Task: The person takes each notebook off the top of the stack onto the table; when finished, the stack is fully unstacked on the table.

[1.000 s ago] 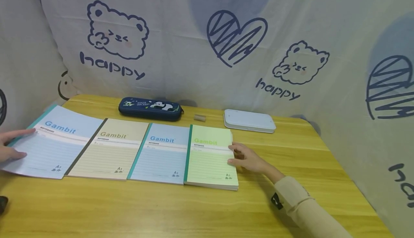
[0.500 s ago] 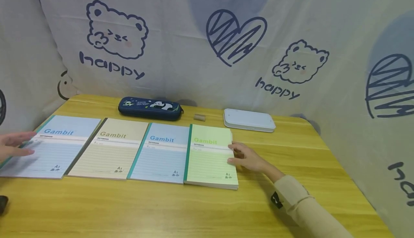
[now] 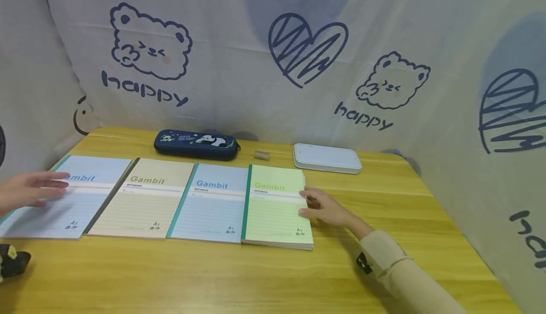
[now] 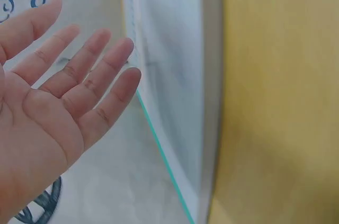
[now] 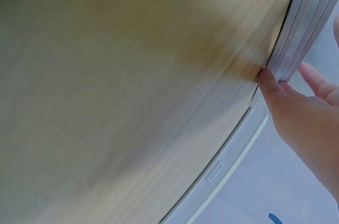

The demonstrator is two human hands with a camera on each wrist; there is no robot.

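Several Gambit notebooks lie in a side-by-side row: a left blue notebook [image 3: 95, 209], a beige notebook [image 3: 141, 200], another blue notebook [image 3: 211, 205] and a green notebook [image 3: 277, 209]. My left hand [image 3: 36, 191] hovers over the left blue notebook, holding nothing. In the left wrist view its fingers are extended and spread, apart from that notebook's cover. At the other end of the row, my right hand [image 3: 326, 208] rests its fingertips against the green notebook's right edge. The right wrist view shows the thumb [image 5: 273, 89] right at the layered edges.
Behind the row stand a dark blue panda pencil case [image 3: 196, 144], a small brownish piece [image 3: 262, 155] and a white flat case [image 3: 326, 158]. A black object [image 3: 14, 261] shows at the left edge. A printed curtain [image 3: 230, 67] hangs behind the wooden table [image 3: 405, 209].
The left blue notebook's raised left side has come down flat. My left hand has let go of it and moved right above its cover. My right hand stays in place.
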